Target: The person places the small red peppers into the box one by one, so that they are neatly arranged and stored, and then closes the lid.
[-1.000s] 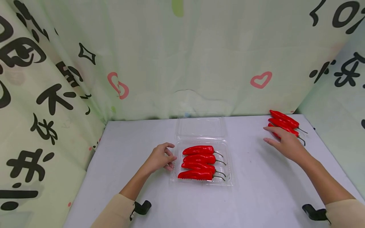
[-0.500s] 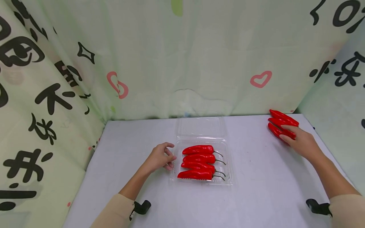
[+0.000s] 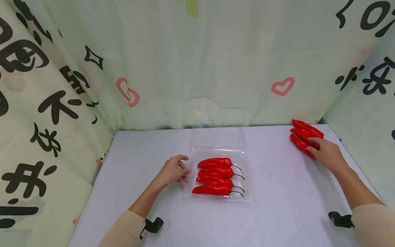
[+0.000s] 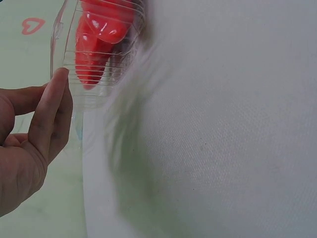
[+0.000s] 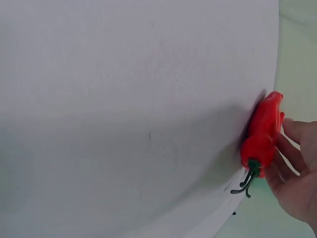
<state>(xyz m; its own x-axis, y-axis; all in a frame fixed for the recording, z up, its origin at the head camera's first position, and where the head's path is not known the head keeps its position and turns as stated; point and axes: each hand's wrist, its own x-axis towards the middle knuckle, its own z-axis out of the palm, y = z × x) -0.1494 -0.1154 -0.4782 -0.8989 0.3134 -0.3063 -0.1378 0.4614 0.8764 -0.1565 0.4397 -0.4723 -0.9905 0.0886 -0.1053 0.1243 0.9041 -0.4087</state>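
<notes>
My right hand (image 3: pixel 328 154) is at the far right of the table, thumb and fingers pinching the nearest red chili pepper (image 3: pixel 300 144) toward its stem end. Two more red chili peppers (image 3: pixel 305 126) lie just behind that one. In the right wrist view the fingers curve along the side of the red peppers (image 5: pixel 263 129), whose dark stems hang free. A hinged clear plastic box (image 3: pixel 248 171) stands in the middle, lid up, holding several red peppers (image 3: pixel 214 172) side by side. My left hand (image 3: pixel 174 169) rests at the box's left wall, fingers relaxed, fingertips right at its edge (image 4: pixel 60 74).
The box's clear lid (image 3: pixel 217 139) leans back toward the rear edge of the white table (image 3: pixel 268 219). A pale printed curtain (image 3: pixel 200 68) hangs close behind the table and along both sides.
My right hand has moved right from over the peppers to the stem end of the nearest one and closed its fingers there. The left hand and the box have stayed put.
</notes>
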